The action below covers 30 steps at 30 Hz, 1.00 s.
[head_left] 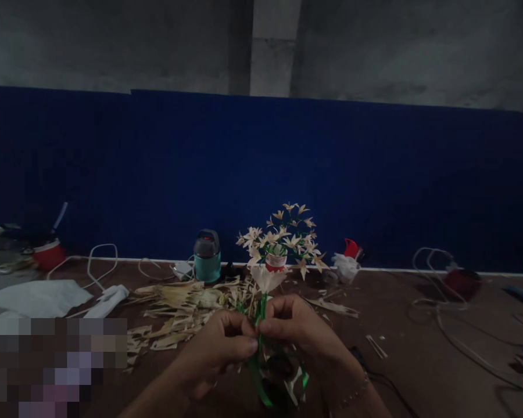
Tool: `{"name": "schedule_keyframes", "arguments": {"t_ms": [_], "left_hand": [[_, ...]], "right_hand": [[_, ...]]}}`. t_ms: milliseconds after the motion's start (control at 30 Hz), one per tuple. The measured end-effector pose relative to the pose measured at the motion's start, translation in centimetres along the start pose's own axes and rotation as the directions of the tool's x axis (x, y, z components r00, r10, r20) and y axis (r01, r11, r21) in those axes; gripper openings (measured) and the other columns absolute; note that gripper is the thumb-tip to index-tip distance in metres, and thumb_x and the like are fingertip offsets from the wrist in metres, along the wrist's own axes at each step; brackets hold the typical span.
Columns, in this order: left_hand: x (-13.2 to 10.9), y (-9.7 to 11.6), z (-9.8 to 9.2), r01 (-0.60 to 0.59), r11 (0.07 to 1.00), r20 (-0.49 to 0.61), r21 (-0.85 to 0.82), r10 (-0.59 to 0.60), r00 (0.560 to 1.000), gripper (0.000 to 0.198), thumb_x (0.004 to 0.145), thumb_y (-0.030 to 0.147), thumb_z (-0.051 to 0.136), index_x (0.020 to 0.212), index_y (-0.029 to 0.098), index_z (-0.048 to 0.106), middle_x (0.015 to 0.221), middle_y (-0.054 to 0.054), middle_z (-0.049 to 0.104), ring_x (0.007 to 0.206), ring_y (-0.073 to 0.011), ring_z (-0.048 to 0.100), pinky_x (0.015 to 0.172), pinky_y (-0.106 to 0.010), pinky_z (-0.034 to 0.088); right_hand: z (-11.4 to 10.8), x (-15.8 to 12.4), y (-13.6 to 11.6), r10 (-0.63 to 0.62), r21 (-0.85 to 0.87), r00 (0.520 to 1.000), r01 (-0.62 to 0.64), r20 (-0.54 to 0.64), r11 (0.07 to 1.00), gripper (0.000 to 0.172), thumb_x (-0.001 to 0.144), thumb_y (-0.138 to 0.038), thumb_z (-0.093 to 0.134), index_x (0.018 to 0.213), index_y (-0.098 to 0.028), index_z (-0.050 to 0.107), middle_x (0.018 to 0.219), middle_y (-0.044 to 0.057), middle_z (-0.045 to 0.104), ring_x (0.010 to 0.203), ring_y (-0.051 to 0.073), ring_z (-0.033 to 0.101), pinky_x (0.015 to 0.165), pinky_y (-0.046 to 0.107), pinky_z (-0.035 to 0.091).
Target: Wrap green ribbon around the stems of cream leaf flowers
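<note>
Above table [418,360] | flower [267,280] stem upright, bloom up | left hand [218,348], right hand [296,325] pinch stem

Pinching a pale flower's [267,278] green stem [260,313] between both hands' fingers [244,342]; husk strips [178,313] lying left of them.

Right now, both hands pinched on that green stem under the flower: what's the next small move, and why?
Probably one more turn of the green tape down the stem. The left hand and right hand both pinch the stem just below the pale flower, and loose tape trails beneath the grip, so the wrap looks unfinished. The finished bunch in the cup behind has covered green stems.
</note>
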<state>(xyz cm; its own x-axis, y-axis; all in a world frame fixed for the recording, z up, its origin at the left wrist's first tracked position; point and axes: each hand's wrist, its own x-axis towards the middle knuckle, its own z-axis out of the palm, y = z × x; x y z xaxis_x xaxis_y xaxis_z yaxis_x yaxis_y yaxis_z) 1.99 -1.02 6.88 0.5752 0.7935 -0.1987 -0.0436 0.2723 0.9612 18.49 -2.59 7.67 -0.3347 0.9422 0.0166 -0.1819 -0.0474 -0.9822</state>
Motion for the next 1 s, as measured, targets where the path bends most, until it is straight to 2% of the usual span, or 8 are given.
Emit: {"name": "schedule_keyframes", "arguments": {"t_ms": [167,300,433,500,700,800,900,1000], "left_hand": [[0.3,-0.4,0.0,-0.127,0.943,-0.131,0.309,0.174,0.976,0.013,0.056,0.025,0.058,0.051,0.016,0.049,0.042,0.007,0.042,0.039,-0.0052,0.033,0.039,-0.018,0.023],[0.8,-0.9,0.1,-0.209,0.788,-0.220,0.579,0.397,0.891,0.015,0.060,0.021,0.052,0.047,0.016,0.047,0.046,0.005,0.041,0.048,-0.0087,0.037,0.046,-0.020,0.029],[1.0,-1.0,0.4,-0.125,0.912,-0.196,0.390,0.214,0.957,0.011,0.060,0.023,0.053,0.056,0.013,0.056,0.049,0.002,0.051,0.047,-0.0108,0.044,0.046,-0.021,0.033],[1.0,-1.0,0.5,-0.114,0.933,-0.179,0.342,0.184,0.966,0.013,0.060,0.026,0.056,0.058,0.013,0.057,0.050,0.001,0.052,0.047,-0.0110,0.045,0.046,-0.021,0.034],[0.7,-0.8,0.5,-0.161,0.774,-0.230,0.613,0.369,0.901,0.023,0.063,0.027,0.054,0.044,0.015,0.051,0.045,0.003,0.043,0.047,-0.0097,0.039,0.044,-0.020,0.028],[0.7,-0.8,0.5,-0.168,0.746,-0.208,0.644,0.381,0.901,0.022,0.064,0.023,0.051,0.044,0.015,0.051,0.046,0.003,0.043,0.048,-0.0098,0.038,0.045,-0.020,0.027],[0.8,-0.9,0.4,-0.177,0.765,-0.202,0.620,0.373,0.906,0.018,0.061,0.018,0.050,0.044,0.014,0.051,0.045,0.003,0.042,0.048,-0.0099,0.038,0.046,-0.021,0.027],[0.9,-0.6,0.0,-0.180,0.827,-0.195,0.533,0.327,0.925,0.016,0.061,0.018,0.051,0.046,0.014,0.052,0.045,0.003,0.043,0.048,-0.0103,0.039,0.046,-0.021,0.028]], "right_hand": [[0.3,0.3,-0.1,0.027,-0.222,0.988,-0.062,-0.154,0.973,0.021,0.061,-0.028,0.069,0.055,-0.015,0.055,0.042,-0.005,0.048,0.037,0.005,0.038,0.037,0.018,0.025],[0.6,0.7,0.0,-0.056,-0.475,0.961,-0.083,-0.271,0.876,0.013,0.062,-0.021,0.062,0.053,-0.013,0.057,0.043,-0.005,0.046,0.041,0.006,0.038,0.040,0.019,0.027],[0.8,0.8,-0.2,-0.103,-0.556,0.947,-0.089,-0.305,0.826,0.015,0.062,-0.023,0.060,0.052,-0.013,0.056,0.045,-0.004,0.045,0.044,0.007,0.037,0.041,0.018,0.027],[1.0,0.7,-0.3,-0.116,-0.588,0.940,-0.102,-0.322,0.803,0.014,0.062,-0.022,0.060,0.052,-0.013,0.056,0.046,-0.004,0.046,0.045,0.007,0.038,0.041,0.018,0.028],[1.4,0.7,-0.1,-0.168,-0.686,0.926,-0.121,-0.339,0.718,0.011,0.062,-0.018,0.056,0.053,-0.013,0.060,0.050,-0.001,0.053,0.049,0.009,0.044,0.044,0.018,0.031],[1.5,0.8,0.3,-0.201,-0.724,0.920,-0.115,-0.336,0.681,0.014,0.063,-0.019,0.055,0.051,-0.013,0.059,0.049,-0.001,0.053,0.049,0.009,0.044,0.044,0.018,0.030],[1.5,0.8,0.4,-0.190,-0.689,0.924,-0.099,-0.331,0.718,0.015,0.063,-0.019,0.055,0.049,-0.013,0.055,0.046,-0.003,0.048,0.047,0.008,0.041,0.042,0.019,0.028],[1.1,1.0,0.3,-0.094,-0.556,0.947,-0.098,-0.308,0.826,0.016,0.064,-0.024,0.060,0.053,-0.013,0.056,0.047,-0.003,0.047,0.045,0.008,0.041,0.042,0.020,0.029]]}}
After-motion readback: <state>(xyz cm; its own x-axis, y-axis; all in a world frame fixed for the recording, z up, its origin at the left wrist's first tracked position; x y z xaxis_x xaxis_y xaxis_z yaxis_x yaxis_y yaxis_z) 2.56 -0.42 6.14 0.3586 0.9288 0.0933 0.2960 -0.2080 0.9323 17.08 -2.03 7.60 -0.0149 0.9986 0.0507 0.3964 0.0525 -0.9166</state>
